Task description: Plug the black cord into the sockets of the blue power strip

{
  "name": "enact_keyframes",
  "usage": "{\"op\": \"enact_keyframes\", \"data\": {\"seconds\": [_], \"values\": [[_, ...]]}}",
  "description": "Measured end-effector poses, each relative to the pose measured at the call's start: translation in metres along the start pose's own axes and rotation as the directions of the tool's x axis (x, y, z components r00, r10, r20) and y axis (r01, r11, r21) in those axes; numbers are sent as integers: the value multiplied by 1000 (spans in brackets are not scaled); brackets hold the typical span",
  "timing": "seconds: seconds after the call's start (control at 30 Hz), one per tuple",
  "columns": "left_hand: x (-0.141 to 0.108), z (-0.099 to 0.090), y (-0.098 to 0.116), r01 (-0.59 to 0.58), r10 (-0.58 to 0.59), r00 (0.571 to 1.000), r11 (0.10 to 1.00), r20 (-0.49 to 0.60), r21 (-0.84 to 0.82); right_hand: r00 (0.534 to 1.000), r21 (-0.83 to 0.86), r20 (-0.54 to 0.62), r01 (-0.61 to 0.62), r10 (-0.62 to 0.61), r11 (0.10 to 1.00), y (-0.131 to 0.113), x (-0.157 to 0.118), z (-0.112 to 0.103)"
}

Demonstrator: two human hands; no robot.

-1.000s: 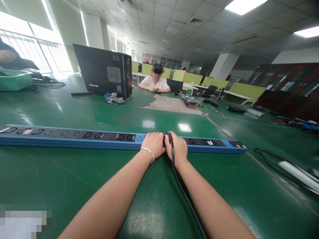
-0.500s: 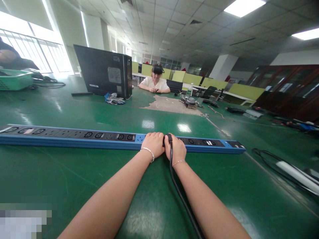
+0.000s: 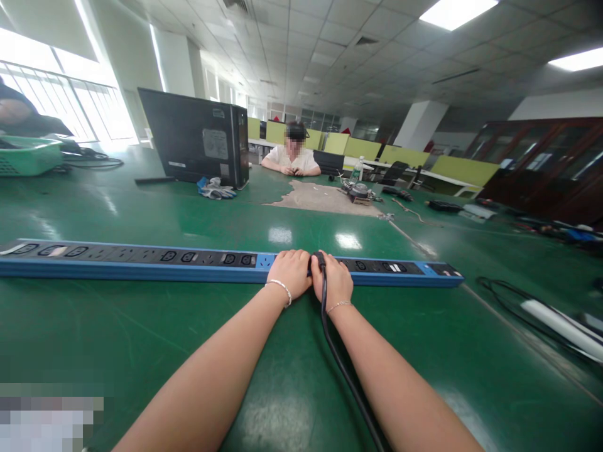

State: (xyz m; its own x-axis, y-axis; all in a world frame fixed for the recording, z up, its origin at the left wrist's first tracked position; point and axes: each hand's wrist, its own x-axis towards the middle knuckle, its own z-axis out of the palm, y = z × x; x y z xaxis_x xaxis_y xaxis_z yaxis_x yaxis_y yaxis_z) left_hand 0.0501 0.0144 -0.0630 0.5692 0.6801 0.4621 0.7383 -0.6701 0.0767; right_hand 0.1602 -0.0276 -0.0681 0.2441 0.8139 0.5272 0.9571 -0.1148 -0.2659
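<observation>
A long blue power strip (image 3: 141, 271) with a black socket face lies across the green table. My left hand (image 3: 289, 271) is closed around its middle, just right of a blue socket. Right beside it, my right hand (image 3: 335, 279) grips a black plug (image 3: 320, 258) at the strip's socket face. Whether the plug's pins sit in a socket is hidden by my fingers. From the plug a black power cord (image 3: 336, 358) runs down between my forearms toward me.
Beyond the strip stand a black computer case (image 3: 193, 138) and a pair of gloves (image 3: 215, 188). A person (image 3: 292, 157) sits across the table. At left is a green basket (image 3: 32, 157); at right, a white power strip (image 3: 560, 326) with black cable.
Both hands keep their hold at the same spot on the strip. The view has shifted very slightly; nothing else has visibly moved.
</observation>
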Motion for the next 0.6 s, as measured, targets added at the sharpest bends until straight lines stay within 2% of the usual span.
{"op": "enact_keyframes", "data": {"seconds": [0.23,0.5,0.6], "values": [[0,1,0,-5,5,1000,1000,-8,-13,999,40,-38,-12,13,999,0,-1,4],[0,2,0,-5,5,1000,1000,-15,-13,996,18,65,63,-64,998,10,-3,-4],[-1,3,1,6,-6,1000,999,-25,-38,988,2,87,130,-129,992,18,-5,-5]]}}
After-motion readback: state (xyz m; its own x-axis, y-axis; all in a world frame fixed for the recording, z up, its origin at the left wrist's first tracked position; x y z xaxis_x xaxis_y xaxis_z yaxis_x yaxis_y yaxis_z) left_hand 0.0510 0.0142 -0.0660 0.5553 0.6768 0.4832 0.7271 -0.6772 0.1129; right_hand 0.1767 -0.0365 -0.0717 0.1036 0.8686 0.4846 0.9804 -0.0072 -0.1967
